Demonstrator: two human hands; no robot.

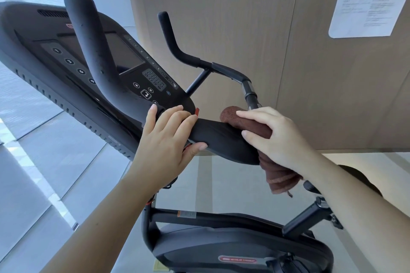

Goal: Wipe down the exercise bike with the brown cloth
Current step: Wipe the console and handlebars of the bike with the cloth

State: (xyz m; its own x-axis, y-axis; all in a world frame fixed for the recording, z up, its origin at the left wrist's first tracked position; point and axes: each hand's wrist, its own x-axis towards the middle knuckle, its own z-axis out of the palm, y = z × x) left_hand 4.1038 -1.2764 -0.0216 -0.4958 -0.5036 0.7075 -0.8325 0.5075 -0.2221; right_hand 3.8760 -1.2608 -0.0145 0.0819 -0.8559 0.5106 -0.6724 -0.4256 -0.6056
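The black exercise bike (pixel 233 244) fills the view, its console (pixel 124 57) at upper left and its padded handlebar pad (pixel 221 139) in the middle. My left hand (pixel 168 139) grips the left end of that pad, thumb underneath and fingers over the top. My right hand (pixel 273 137) holds the brown cloth (pixel 277 175) wrapped over the pad's right end; folds of cloth hang below my palm. Two upright handlebar horns (pixel 88 51) rise behind my hands.
A tan wood-panelled wall (pixel 244 17) stands close behind the bike, with a white printed notice (pixel 368 0) at upper right. Pale floor tiles (pixel 55 162) lie to the left. The bike's frame and drive housing sit below my arms.
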